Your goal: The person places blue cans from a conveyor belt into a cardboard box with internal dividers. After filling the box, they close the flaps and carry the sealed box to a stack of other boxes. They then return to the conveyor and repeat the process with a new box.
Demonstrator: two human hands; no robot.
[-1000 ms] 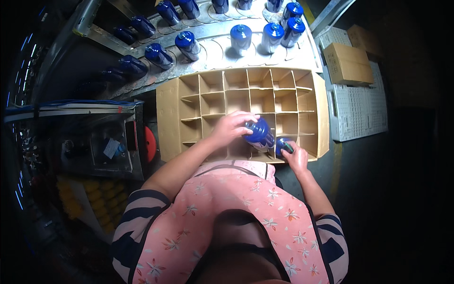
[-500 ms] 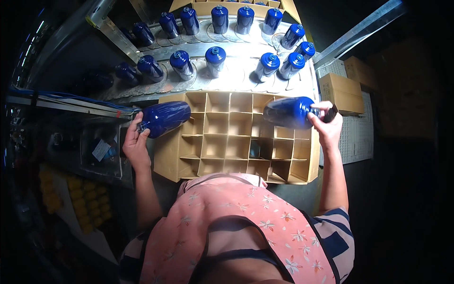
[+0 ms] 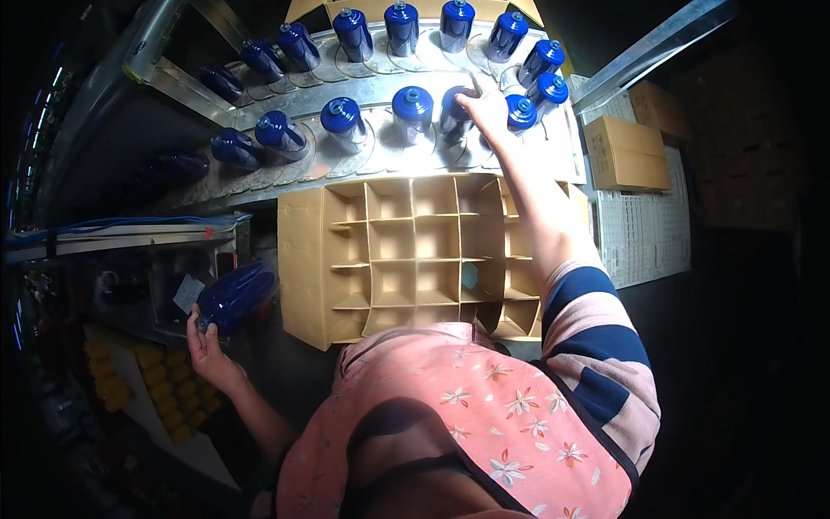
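left hand [image 3: 212, 357] grasps a blue bottle [image 3: 242, 294] by its neck, body slanting away rightward; right hand [image 3: 486, 108] meets the top of an upright bottle [image 3: 455, 123], finger closure unclear.

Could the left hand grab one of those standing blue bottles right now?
Probably not: the left hand already holds a blue bottle by its neck end. A pale rail also seems to lie between it and the nearest standing blue bottles.
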